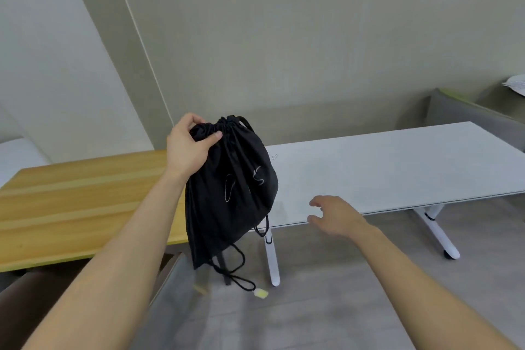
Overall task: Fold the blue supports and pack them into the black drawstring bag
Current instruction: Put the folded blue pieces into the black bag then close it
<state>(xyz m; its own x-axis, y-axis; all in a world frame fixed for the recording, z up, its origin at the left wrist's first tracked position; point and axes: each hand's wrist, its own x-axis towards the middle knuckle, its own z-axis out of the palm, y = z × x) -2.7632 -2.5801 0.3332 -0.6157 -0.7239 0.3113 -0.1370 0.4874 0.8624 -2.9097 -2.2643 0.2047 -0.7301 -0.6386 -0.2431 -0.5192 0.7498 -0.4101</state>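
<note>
Setting the bag down looks like the step in hand, and the white table (397, 167) is the natural place for it. Its top lies just beyond the load, edge to edge with the wooden table (71, 202) on the left.

The black drawstring bag (230, 196) hangs in the air in front of the seam where the two tables meet, lapping over the white table's near left corner. Its mouth is gathered tight and its upper half bulges. No blue supports show anywhere, so they may be inside, but the cloth hides that.

The left hand (189, 148) carries the whole weight, fingers and thumb curled round the cinched neck. That grasp should hold firm until the base is on the top.

The right hand (335, 216) hovers over the white table's near edge, fingers loosely spread and holding nothing. It is well placed to slide under the sagging bottom and steady it, so the contents do not slump or tip on landing.

Long cords (235, 264) dangle below the bag, close to the white table's leg. A small pale tag (262, 293) hangs at their lowest loop. I would lift these clear of the near edge first, or gather them with the free hand, because a snagged cord could drag the bag back off.
</note>
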